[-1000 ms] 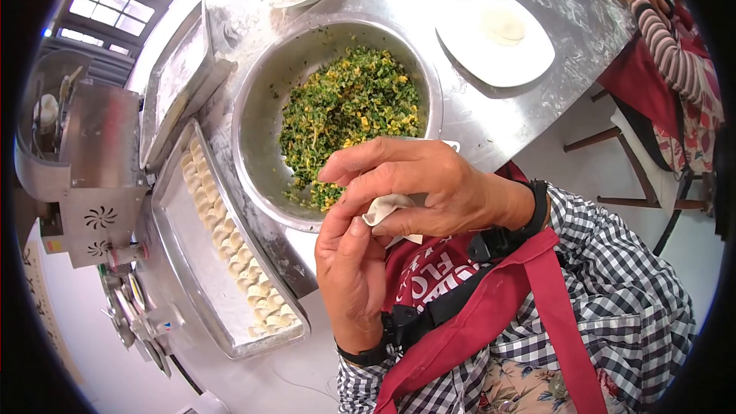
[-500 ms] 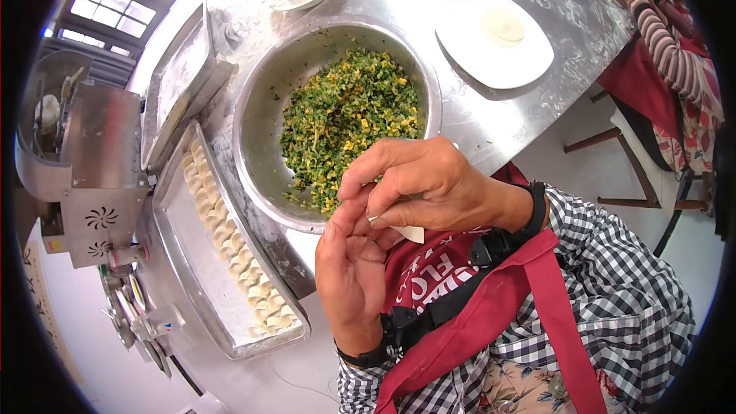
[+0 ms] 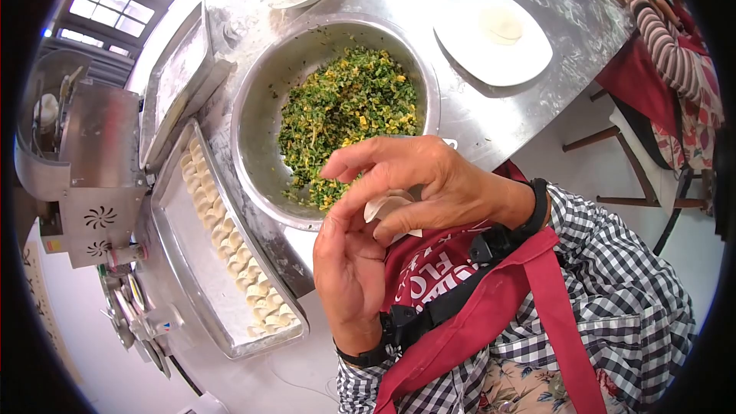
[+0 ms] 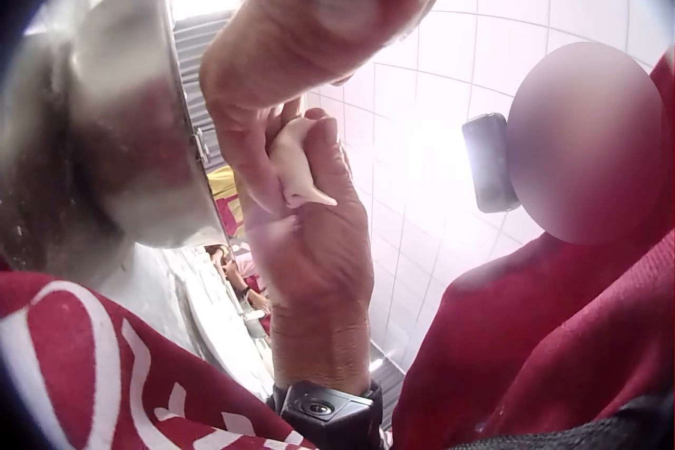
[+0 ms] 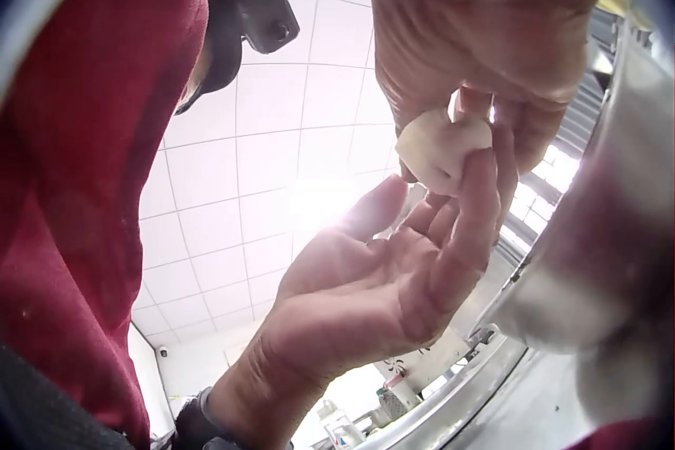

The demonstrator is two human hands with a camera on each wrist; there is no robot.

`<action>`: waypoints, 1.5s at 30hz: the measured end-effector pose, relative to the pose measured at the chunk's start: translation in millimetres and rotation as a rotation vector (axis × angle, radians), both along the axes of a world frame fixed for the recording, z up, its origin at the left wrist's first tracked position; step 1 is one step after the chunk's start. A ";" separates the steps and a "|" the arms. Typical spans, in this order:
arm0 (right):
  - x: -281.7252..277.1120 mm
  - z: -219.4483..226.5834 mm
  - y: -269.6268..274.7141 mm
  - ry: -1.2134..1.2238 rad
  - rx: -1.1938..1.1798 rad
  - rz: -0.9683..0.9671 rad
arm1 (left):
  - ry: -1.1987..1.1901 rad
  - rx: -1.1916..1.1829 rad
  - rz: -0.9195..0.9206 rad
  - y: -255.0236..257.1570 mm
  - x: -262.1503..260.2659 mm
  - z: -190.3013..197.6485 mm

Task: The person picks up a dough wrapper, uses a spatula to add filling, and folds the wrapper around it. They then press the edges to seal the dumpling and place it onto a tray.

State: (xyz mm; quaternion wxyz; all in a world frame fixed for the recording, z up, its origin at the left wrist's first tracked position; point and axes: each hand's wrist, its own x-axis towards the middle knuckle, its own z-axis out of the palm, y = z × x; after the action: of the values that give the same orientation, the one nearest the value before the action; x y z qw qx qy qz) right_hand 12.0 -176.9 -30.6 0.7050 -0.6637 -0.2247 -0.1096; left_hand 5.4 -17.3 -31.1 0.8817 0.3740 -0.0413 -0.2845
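Note:
A pale dough dumpling is held between both hands in front of the apron, partly hidden by fingers. My right hand comes in from the right and pinches it from above between thumb and fingers. From below, my left hand has its palm turned up. In the right wrist view its bent fingers lie against the side of the dumpling, with the thumb near the lower edge. The left wrist view shows a pointed corner on the dumpling.
Behind the hands stands a steel bowl of chopped green and yellow filling. A tray holds rows of dumplings. A white plate bears round wrappers. Another person's striped sleeve shows at far right.
The hands stay in place over the apron while the fingers shift on the dumpling. The left thumb has moved off its front, and the right fingers covered more of it half a second ago.

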 end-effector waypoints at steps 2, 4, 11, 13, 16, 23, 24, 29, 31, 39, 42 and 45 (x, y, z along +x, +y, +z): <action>-0.4 0.8 -1.3 0.073 0.057 0.006 | 0.032 -0.013 0.033 -0.4 -0.2 0.0; 1.1 -6.7 -5.7 -0.074 -0.065 0.014 | -0.004 -0.068 -0.052 2.1 1.7 -4.2; -3.3 5.3 -2.7 0.059 -0.022 -0.044 | 0.072 -0.037 0.055 -3.7 1.2 0.1; -4.2 -0.1 -6.0 -0.011 -0.090 -0.019 | 0.006 -0.085 -0.035 -2.2 3.0 -4.6; 3.4 -10.2 -7.7 -0.225 -0.212 -0.067 | 0.063 -0.063 -0.003 -4.6 2.8 -5.7; -0.3 -4.1 -4.0 -0.170 -0.156 -0.119 | 0.008 0.016 0.019 -6.5 3.5 -1.8; 0.7 -7.2 -4.6 -0.206 -0.155 -0.105 | 0.047 0.005 0.008 -6.8 2.8 -1.4; 0.3 -6.0 -2.5 -0.263 -0.220 -0.134 | 0.107 -0.023 -0.015 -6.7 2.7 0.2; -2.0 1.2 -0.4 -0.196 -0.197 -0.215 | 0.096 -0.046 -0.005 -6.3 3.0 -2.0; 1.2 -0.1 0.9 -0.283 -0.213 -0.187 | 0.107 -0.043 0.021 -6.3 3.9 -0.4; 1.2 -1.8 0.6 -0.227 -0.145 -0.173 | 0.113 -0.050 0.027 -6.1 4.5 1.7; 1.7 -1.7 -2.9 -0.244 -0.153 -0.150 | 0.109 -0.056 0.019 -6.8 4.5 0.7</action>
State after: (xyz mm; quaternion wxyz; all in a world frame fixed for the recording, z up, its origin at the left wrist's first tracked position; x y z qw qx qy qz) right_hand 13.7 -179.8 -32.3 0.6096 -0.7121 -0.2663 -0.2244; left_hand 9.8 -24.1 -30.3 0.8954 0.3336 0.0026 -0.2949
